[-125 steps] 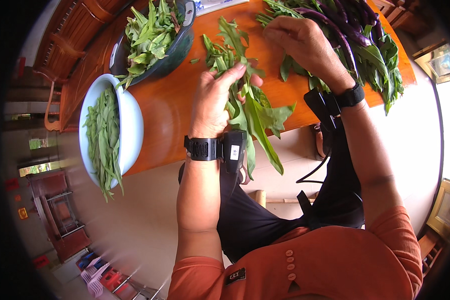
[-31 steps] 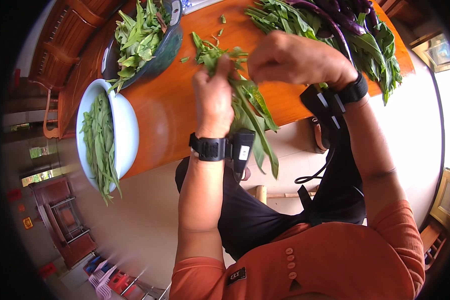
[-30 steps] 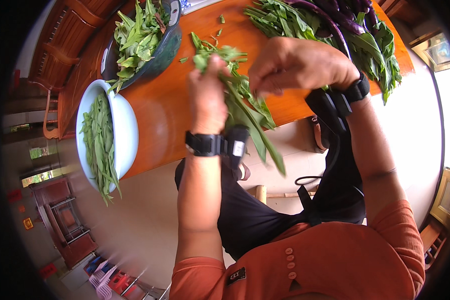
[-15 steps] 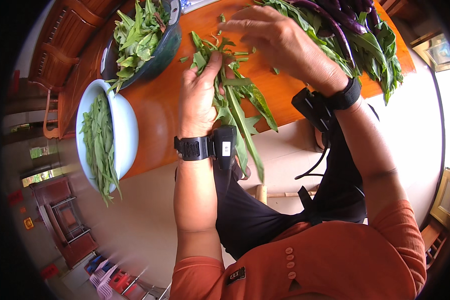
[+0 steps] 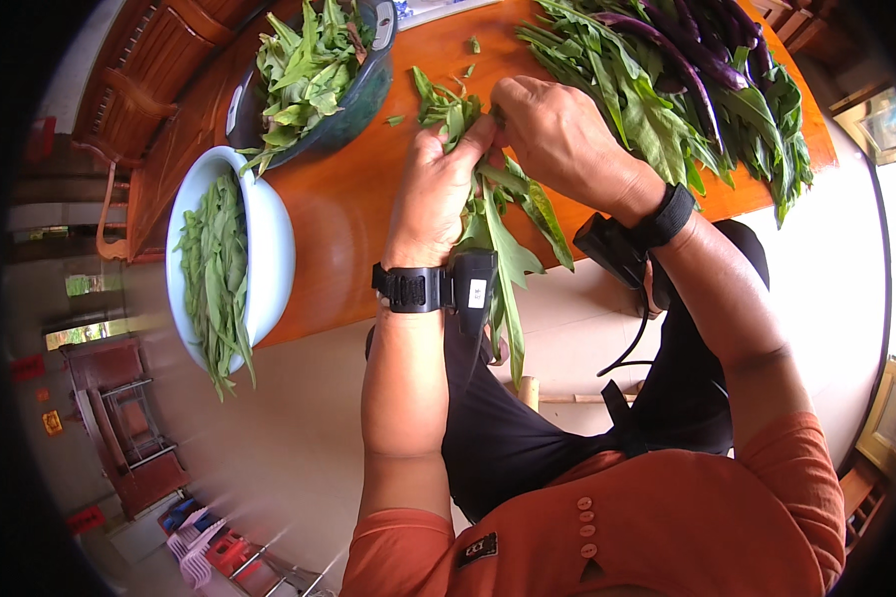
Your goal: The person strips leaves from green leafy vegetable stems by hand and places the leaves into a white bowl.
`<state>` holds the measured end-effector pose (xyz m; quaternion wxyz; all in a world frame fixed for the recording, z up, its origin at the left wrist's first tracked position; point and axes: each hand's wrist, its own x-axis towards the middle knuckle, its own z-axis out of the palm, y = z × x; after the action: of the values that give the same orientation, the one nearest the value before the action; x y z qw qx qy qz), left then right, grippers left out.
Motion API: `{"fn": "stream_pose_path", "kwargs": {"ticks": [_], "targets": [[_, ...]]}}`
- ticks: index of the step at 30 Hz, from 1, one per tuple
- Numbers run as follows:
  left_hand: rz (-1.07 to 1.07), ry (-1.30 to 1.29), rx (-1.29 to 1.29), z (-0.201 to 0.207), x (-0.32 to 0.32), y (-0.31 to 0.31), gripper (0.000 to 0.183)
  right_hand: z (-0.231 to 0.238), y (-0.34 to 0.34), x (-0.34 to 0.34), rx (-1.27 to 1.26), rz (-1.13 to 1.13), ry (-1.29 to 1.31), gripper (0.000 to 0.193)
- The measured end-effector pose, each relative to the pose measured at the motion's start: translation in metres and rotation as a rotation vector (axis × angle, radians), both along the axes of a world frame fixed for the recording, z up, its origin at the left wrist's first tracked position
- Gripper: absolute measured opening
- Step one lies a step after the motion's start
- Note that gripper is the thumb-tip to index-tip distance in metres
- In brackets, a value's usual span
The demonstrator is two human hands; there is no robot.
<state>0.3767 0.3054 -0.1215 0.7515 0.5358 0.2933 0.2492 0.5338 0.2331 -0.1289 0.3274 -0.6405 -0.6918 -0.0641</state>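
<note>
My left hand (image 5: 434,189) is closed around a bunch of long leafy greens (image 5: 509,254). Their stem ends poke out above the thumb, and the blades hang down past the table's near edge. Close against it, my right hand (image 5: 558,127) is closed, fingertips pinching at the stems beside the left thumb. What exactly those fingertips hold is hidden behind the hand. Small green scraps (image 5: 474,45) lie on the wooden table (image 5: 338,214) beyond the hands.
At the left stand a light blue bowl (image 5: 273,254) of leaves and a dark basin (image 5: 351,114) heaped with greens. To the far right lie purple eggplants (image 5: 702,65) over more leafy greens (image 5: 657,129). A wooden chair (image 5: 139,90) is beyond the table's left side.
My right hand has come down and in from above, closing at the stems beside my left hand. The whole view has shifted slightly. My left hand keeps its hold on the greens.
</note>
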Motion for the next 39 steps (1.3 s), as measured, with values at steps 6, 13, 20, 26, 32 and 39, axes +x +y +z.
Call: {"fn": "stream_pose_path", "kwargs": {"ticks": [6, 13, 20, 26, 32, 39], "targets": [[-0.090, 0.240, 0.486, -0.005, -0.003, 0.004, 0.018, -0.008, 0.000, -0.008, 0.028, -0.133, -0.417, 0.018], [-0.065, 0.103, 0.222, 0.002, -0.005, -0.005, 0.017, -0.010, 0.001, 0.009, 0.052, 0.057, 0.091, 0.005], [0.078, 0.064, 0.041, 0.006, -0.003, -0.004, 0.027, 0.003, -0.008, 0.057, -0.006, -0.264, -0.171, 0.008], [0.069, -0.037, -0.154, 0.006, -0.005, -0.003, 0.032, 0.018, -0.026, 0.087, -0.248, -0.420, -0.179, 0.019], [0.079, 0.016, -0.097, 0.006, 0.000, -0.004, 0.029, 0.022, -0.021, 0.095, -0.072, -0.493, -0.032, 0.017], [0.023, 0.026, -0.106, 0.002, -0.002, -0.006, 0.018, -0.002, -0.015, 0.090, -0.158, -0.453, -0.146, 0.015]]}}
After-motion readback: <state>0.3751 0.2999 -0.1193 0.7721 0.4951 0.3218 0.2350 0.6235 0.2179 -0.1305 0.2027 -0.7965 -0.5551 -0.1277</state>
